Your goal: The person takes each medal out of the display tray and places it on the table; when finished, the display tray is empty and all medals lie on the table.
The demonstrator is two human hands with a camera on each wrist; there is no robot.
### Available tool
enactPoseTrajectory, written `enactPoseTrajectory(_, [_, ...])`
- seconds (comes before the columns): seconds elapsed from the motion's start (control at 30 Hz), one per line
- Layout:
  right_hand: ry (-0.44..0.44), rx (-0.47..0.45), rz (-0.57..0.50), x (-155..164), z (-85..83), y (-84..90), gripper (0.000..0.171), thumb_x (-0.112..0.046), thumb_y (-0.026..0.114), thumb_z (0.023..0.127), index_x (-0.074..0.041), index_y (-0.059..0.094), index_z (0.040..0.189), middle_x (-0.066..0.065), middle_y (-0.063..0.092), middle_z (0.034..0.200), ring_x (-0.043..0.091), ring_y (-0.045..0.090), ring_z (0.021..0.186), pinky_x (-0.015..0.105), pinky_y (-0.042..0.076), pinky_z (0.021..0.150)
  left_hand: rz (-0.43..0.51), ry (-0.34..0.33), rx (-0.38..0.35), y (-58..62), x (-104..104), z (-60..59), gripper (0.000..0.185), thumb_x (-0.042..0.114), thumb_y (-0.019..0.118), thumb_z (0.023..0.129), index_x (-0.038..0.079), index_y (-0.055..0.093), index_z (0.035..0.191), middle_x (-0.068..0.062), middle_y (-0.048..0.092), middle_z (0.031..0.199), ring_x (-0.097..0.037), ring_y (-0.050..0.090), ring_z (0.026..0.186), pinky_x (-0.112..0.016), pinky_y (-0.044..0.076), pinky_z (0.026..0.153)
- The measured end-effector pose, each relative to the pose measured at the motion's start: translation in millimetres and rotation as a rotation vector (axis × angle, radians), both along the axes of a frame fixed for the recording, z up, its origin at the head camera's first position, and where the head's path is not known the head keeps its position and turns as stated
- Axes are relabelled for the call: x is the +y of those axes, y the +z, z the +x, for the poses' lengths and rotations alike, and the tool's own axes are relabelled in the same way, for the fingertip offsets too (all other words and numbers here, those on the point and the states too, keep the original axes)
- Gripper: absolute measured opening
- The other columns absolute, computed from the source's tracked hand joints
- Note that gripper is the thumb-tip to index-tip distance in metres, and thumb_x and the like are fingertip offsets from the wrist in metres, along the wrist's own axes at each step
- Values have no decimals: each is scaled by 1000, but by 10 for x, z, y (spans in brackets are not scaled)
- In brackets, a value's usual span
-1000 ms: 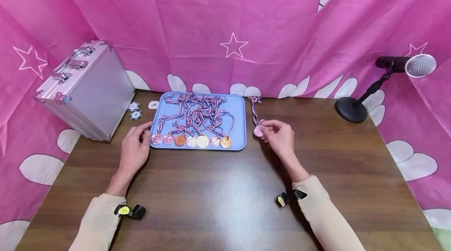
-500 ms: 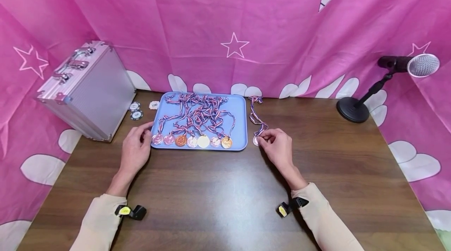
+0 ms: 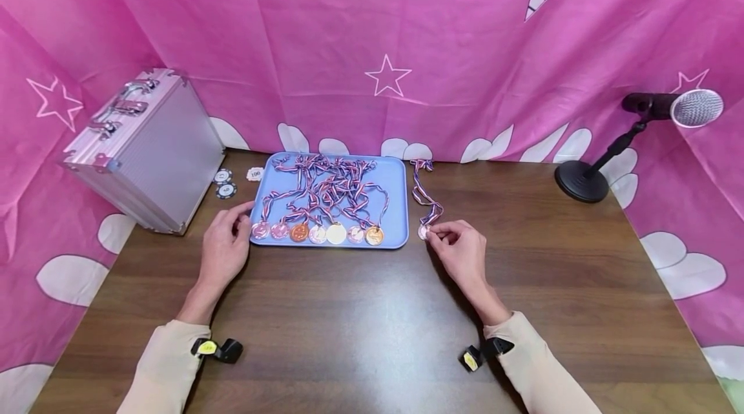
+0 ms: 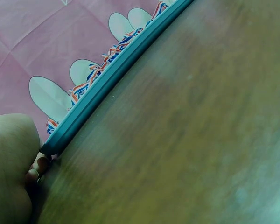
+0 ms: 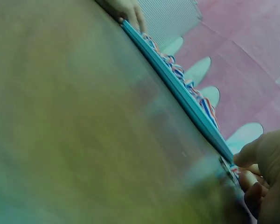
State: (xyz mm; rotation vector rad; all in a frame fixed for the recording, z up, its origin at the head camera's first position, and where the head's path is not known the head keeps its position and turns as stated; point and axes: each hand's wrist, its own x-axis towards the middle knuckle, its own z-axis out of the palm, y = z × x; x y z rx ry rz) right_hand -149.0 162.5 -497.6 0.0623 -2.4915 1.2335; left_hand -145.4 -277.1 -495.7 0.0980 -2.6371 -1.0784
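At the left end of a blue tray (image 3: 325,245), my left hand (image 3: 224,245) grips the rim near its front corner; the left wrist view shows its curled fingertips (image 4: 36,169) by the corner. My right hand (image 3: 462,251) pinches a small round medal (image 3: 423,232) on the table just right of the tray. That medal's red, white and blue ribbon (image 3: 426,197) trails back across the wood. On the tray lie several more medals in a row along the front, among them an orange-brown one (image 3: 299,232), a pale one (image 3: 336,233) and a gold one (image 3: 374,236). Their tangled ribbons (image 3: 331,185) lie behind them.
A silver case (image 3: 157,155) stands at the back left, with poker chips (image 3: 227,190) beside it. At the back right is a microphone (image 3: 668,107) on a black stand (image 3: 581,181). A pink curtain (image 3: 325,46) hangs behind the wooden table (image 3: 349,323).
The right hand has drawn the medal towards the front of the table, level with the tray's row, and its ribbon has shifted with it. My left hand has stayed at the tray.
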Motion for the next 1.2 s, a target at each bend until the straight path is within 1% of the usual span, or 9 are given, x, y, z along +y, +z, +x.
enactPoseTrajectory(0.17, [54, 31, -14, -127, 76, 32, 7, -9, 92, 85, -9, 88, 91, 2, 73, 80, 7, 62, 66, 17, 45, 66, 1, 1, 0, -5, -6, 6, 40, 10, 50, 116, -1, 65, 151, -20, 61, 113, -32, 55, 101, -41, 39, 82])
enactPoseTrajectory(0.33, [129, 50, -29, -307, 98, 69, 10, -8, 94, 84, -7, 88, 91, 2, 70, 79, 4, 60, 64, 19, 46, 65, 0, 5, -13, -3, -12, 13, 40, 11, 50, 116, 0, 65, 151, -20, 61, 113, -31, 55, 102, -41, 39, 83])
enactPoseTrajectory(0.5, [170, 67, 7, -494, 59, 117, 12, -11, 96, 83, -7, 87, 90, 3, 69, 78, 6, 59, 64, 26, 48, 64, 2, 2, -2, 0, -9, 12, 39, 9, 50, 115, -1, 65, 150, -20, 61, 113, -33, 55, 102, -42, 39, 83])
enactPoseTrajectory(0.67, [173, 66, 97, -633, -48, 107, 21, -25, 100, 80, -9, 87, 85, 2, 73, 81, 15, 64, 69, 36, 51, 64, -1, 4, 5, -1, 1, 9, 39, 9, 50, 115, -1, 66, 150, -20, 61, 113, -32, 56, 102, -42, 39, 83])
enactPoseTrajectory(0.77, [151, 36, 173, -676, -142, 23, 30, -39, 100, 78, -14, 86, 85, 0, 74, 84, 19, 67, 72, 41, 50, 63, -1, -3, 18, -6, 2, 4, 39, 8, 51, 115, -1, 66, 149, -21, 62, 113, -32, 56, 102, -42, 40, 84])
enactPoseTrajectory(0.83, [136, -14, 231, -696, -207, -44, 37, -51, 100, 76, -18, 87, 88, -2, 74, 86, 20, 67, 74, 43, 50, 61, 0, -6, 24, -6, 4, 3, 39, 7, 51, 115, -1, 66, 149, -21, 62, 113, -32, 56, 101, -42, 40, 84])
enactPoseTrajectory(0.97, [83, -102, 358, -740, -366, -227, 51, -72, 98, 68, -27, 85, 89, -9, 71, 88, 17, 66, 77, 39, 48, 59, -1, -7, 26, 2, 1, 6, 39, 7, 51, 115, -1, 66, 149, -21, 62, 113, -33, 57, 102, -42, 40, 84])
enactPoseTrajectory(1.07, [60, -155, 395, -788, -402, -206, 51, -73, 99, 66, -30, 82, 86, -11, 70, 87, 18, 67, 78, 40, 49, 60, 1, -5, 22, 8, 5, 12, 39, 7, 51, 115, -1, 66, 149, -21, 62, 113, -33, 57, 102, -42, 40, 84])
enactPoseTrajectory(1.2, [76, -196, 354, -836, -349, -67, 44, -62, 101, 71, -27, 81, 87, -9, 71, 86, 22, 70, 81, 44, 50, 65, 3, -3, 17, 6, 6, 10, 39, 8, 51, 115, -1, 66, 150, -21, 62, 114, -32, 56, 102, -42, 40, 84])
